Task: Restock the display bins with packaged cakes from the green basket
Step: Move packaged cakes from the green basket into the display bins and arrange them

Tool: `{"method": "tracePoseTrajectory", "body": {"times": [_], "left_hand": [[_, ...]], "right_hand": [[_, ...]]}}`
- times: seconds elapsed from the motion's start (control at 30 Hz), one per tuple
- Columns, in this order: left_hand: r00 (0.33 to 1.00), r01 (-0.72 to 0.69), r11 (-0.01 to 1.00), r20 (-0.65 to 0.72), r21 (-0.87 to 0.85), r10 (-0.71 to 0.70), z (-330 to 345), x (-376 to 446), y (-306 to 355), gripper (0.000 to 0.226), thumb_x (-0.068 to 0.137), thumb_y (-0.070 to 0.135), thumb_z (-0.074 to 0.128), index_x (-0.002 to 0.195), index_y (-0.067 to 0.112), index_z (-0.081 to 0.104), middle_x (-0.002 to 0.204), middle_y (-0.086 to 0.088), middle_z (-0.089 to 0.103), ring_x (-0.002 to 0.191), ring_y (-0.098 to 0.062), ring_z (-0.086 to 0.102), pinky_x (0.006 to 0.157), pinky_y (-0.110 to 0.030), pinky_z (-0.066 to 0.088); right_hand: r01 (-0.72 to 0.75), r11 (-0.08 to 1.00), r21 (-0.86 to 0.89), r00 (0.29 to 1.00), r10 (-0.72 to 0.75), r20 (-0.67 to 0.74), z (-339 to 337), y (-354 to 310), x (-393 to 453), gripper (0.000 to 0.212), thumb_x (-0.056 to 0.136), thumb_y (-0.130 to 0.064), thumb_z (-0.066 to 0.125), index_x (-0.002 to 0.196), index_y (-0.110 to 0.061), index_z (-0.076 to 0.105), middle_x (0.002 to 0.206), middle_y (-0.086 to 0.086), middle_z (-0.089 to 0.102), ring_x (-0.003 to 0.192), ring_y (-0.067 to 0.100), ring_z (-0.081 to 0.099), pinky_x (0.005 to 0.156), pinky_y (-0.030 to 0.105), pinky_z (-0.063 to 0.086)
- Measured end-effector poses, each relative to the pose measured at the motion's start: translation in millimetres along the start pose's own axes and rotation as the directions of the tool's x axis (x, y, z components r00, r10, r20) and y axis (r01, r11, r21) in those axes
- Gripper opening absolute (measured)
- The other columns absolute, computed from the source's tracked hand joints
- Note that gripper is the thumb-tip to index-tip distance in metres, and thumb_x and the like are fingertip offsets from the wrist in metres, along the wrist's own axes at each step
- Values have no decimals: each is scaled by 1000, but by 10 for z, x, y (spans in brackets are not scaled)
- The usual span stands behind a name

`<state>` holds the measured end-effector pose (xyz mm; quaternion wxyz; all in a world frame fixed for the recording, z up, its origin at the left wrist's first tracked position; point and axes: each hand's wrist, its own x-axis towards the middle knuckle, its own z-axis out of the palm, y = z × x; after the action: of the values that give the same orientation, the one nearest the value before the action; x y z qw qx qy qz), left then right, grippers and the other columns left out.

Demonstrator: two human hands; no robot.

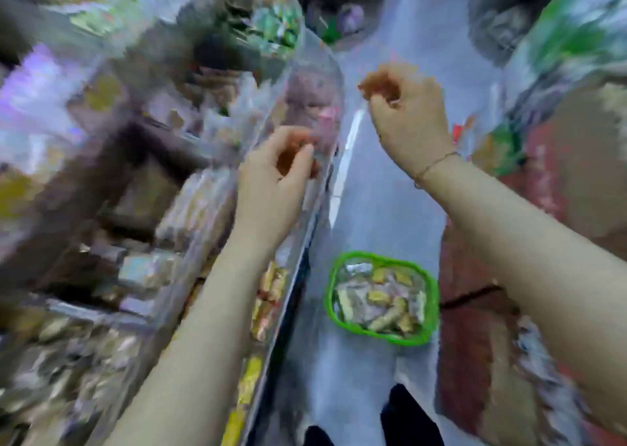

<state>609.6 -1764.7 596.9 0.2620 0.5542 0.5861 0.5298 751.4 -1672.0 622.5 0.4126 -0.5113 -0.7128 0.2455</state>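
The view is badly blurred by motion. A green basket [381, 298] full of small packaged cakes stands on the grey floor below my hands. My left hand [274, 177] is raised at the curved clear front of a display bin [305, 82], its fingers curled near the plastic; whether it holds anything is unclear. My right hand [407, 113] is up over the aisle to the right of the bin, fingers curled loosely, and I cannot make out a package in it. A thin bracelet sits on that wrist.
Clear display bins [142, 276] with wrapped snacks fill the left side in rows. More bagged goods [570, 55] and a reddish shelf [475, 310] line the right. The narrow grey aisle floor [373, 208] runs between them, with my dark shoes [407, 415] at the bottom.
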Motion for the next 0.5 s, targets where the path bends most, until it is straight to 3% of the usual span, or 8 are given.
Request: {"method": "tracePoseTrajectory", "body": {"times": [0.1,0.17,0.23,0.3,0.37,0.5], "left_hand": [[921,355,934,184,-31,-344,1296,-112,-864,19,92,-3,49,97,7,64,68,1,61,54,-2,57,59,-17,46],[797,557,830,266,21,-542,1935,-364,-1514,21,91,-5,48,96,8,64,70,-4,60,51,-5,56,57,-21,47],[694,658,745,294,110,-657,2364,-672,-2182,21,89,-7,49,94,6,64,73,-8,61,48,-3,58,53,-17,47],[642,685,699,282,208,-713,2658,-985,-2912,23,88,-8,51,85,10,64,76,-9,62,55,-8,64,54,-19,48],[619,650,668,258,361,-742,2865,-1275,-3712,20,87,-4,54,86,13,66,85,-11,68,79,-25,68,69,-27,48],[550,471,551,259,688,-794,3085,-1749,-5272,25,88,8,56,112,8,61,113,-17,67,107,-33,61,82,-31,44]], "right_hand": [[-302,908,-290,935,341,96,-283,1496,-183,31,81,0,48,105,-7,66,107,16,65,102,32,58,90,38,45],[-429,802,-416,832,529,163,-282,2387,-515,34,82,-1,49,111,-9,64,114,16,63,108,32,56,91,34,43],[-499,702,-508,700,672,242,-105,3165,-928,38,83,-2,48,117,-11,61,119,16,61,113,32,55,92,32,42],[-518,649,-557,588,743,320,219,3881,-1361,37,85,-5,49,121,-11,58,123,19,59,115,33,54,93,33,42],[-493,626,-604,493,773,400,654,4562,-1767,38,89,-12,52,127,-9,54,128,21,55,118,34,52,94,34,42],[-440,603,-665,324,798,508,1586,5717,-2485,46,88,-14,57,131,-7,45,128,19,55,117,30,54,93,31,43]]}}
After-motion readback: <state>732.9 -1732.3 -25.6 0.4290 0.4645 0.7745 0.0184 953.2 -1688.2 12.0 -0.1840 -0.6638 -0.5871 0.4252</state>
